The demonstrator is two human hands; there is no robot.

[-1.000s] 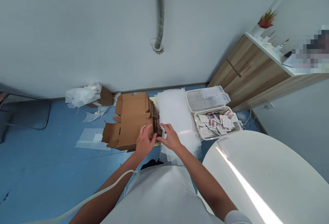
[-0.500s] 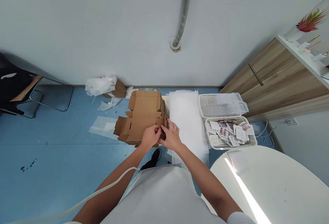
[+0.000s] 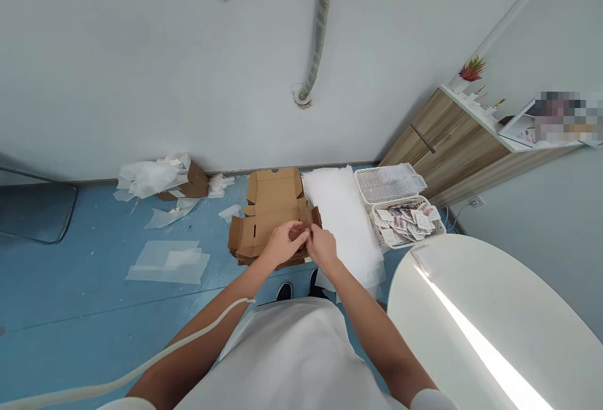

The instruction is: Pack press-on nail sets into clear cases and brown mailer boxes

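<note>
A flat-cut brown cardboard box [image 3: 272, 191], its side flaps partly raised, lies on top of a stack of similar ones in front of me. My left hand [image 3: 285, 242] is at the box's right end, fingers curled and thumb bent towards the other hand, on the cardboard. Close beside it, my right hand [image 3: 322, 247] is closed in a pinch at the right-end flap. The fingertips of both hands nearly meet, and the fold between them is partly hidden.
White sheets [image 3: 336, 209] are stacked right of the boxes. Beyond them stand a basket of clear plastic cases [image 3: 389, 184] and a basket of printed cards [image 3: 407, 225]. A round white table [image 3: 471, 309] is at my right. Wrapping scraps [image 3: 153, 178] and a plastic sheet [image 3: 167, 262] lie left.
The view has turned to the right. My right hand has gone from spread fingers along the box's side to a closed pinch, and the right-end flap stands out more.
</note>
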